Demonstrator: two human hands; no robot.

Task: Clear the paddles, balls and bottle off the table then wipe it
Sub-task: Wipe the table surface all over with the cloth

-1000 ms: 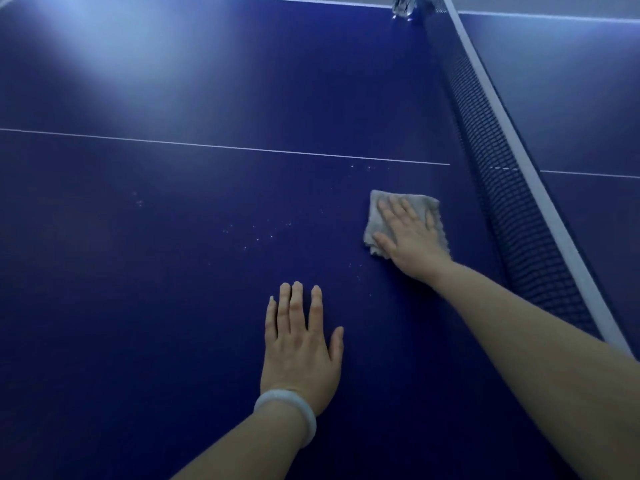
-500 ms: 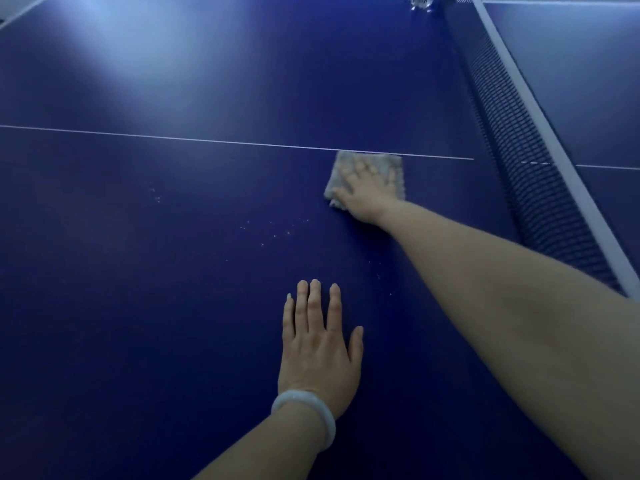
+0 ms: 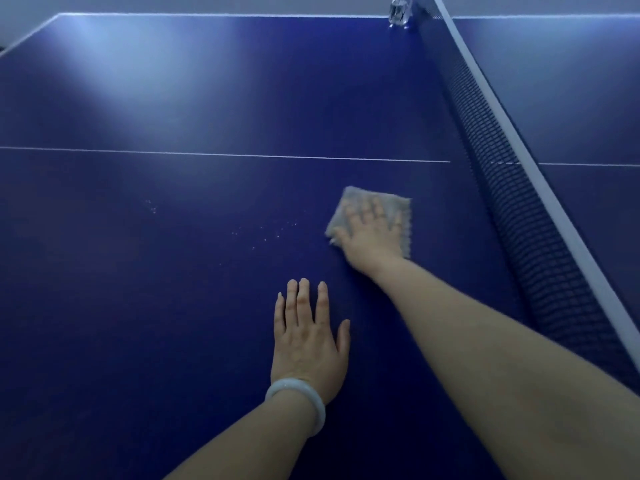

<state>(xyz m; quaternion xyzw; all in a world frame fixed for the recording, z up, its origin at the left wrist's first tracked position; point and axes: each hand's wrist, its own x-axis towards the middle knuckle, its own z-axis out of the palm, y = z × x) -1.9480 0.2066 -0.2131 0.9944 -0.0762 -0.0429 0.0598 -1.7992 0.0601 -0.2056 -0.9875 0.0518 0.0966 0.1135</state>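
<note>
One soft, light grey cloth (image 3: 372, 216) lies flat on the blue table (image 3: 173, 306) near the net (image 3: 512, 188). The right hand (image 3: 372, 233) presses it down with spread fingers; it should slide best under a flat palm. The left hand (image 3: 308, 344) rests open, empty. No paddles, balls or bottle show.

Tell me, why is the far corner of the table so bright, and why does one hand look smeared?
Head view: overhead light glares off the glossy table at far left; the right hand, pressed flat on the grey cloth, is motion-blurred, while the left hand lies flat and sharp; the wide-angle lens stretches the net diagonally.
</note>
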